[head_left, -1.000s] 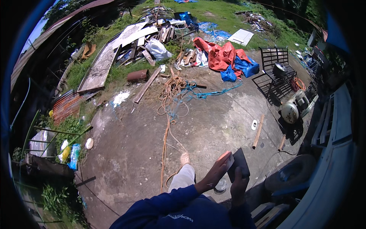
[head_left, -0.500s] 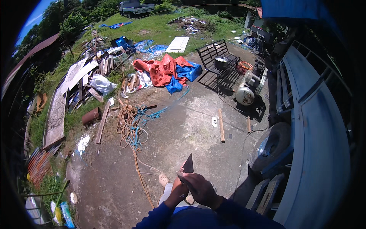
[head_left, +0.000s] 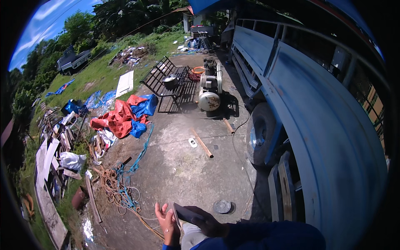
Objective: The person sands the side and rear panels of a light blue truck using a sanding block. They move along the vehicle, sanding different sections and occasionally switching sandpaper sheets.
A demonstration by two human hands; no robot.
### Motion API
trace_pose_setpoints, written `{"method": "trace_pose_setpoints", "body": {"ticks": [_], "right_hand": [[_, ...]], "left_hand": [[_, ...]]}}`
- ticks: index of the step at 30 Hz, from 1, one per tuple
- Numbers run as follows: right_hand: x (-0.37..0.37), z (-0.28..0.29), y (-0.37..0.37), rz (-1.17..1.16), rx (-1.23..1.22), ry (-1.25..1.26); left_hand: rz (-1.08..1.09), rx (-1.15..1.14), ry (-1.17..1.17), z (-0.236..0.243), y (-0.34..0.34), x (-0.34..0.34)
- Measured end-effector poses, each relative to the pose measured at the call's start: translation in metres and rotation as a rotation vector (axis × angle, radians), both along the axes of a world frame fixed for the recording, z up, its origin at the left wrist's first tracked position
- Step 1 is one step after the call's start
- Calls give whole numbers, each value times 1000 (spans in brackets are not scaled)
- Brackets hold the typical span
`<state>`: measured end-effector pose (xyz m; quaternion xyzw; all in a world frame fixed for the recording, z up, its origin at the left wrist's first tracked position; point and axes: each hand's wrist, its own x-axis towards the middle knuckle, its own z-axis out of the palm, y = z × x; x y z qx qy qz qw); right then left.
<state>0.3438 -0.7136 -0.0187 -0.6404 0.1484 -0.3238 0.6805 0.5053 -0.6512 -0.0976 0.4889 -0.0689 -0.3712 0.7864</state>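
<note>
A thin, flat dark-grey sheet (head_left: 188, 214) with a pale pinkish edge stands tilted between my hands, low in the picture. Its exact kind does not show clearly. My right hand (head_left: 211, 224), in shadow, is closed round its right side. On the other side is my left hand (head_left: 167, 225), fingers raised and apart, the thumb close to the pale edge; whether it touches cannot be made out. A round grey tin (head_left: 222, 206) sits on the concrete just beyond my right hand.
To the right stands a blue-grey truck body (head_left: 321, 125) with a wheel (head_left: 260, 133). Ahead are an air compressor (head_left: 209, 100), a metal bench (head_left: 166, 79) with a pot, and a wooden strip (head_left: 202, 143). Tangled rope (head_left: 116, 183) and a red tarp (head_left: 121, 118) lie left.
My view has swung right, bringing more of the truck and the round tin into sight. My hands, earlier together on a pointed dark piece, are now apart, my left fingers spread.
</note>
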Motion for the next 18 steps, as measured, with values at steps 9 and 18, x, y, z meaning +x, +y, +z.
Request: {"method": "trace_pose_setpoints", "body": {"ticks": [9, 18], "right_hand": [[-25, 7, -43, -55, -264, 174], [-25, -1, -53, -164, -756, 369]], "left_hand": [[-703, 77, -435, 26, 1, -46], [-656, 33, -476, 10, -17, -52]]}}
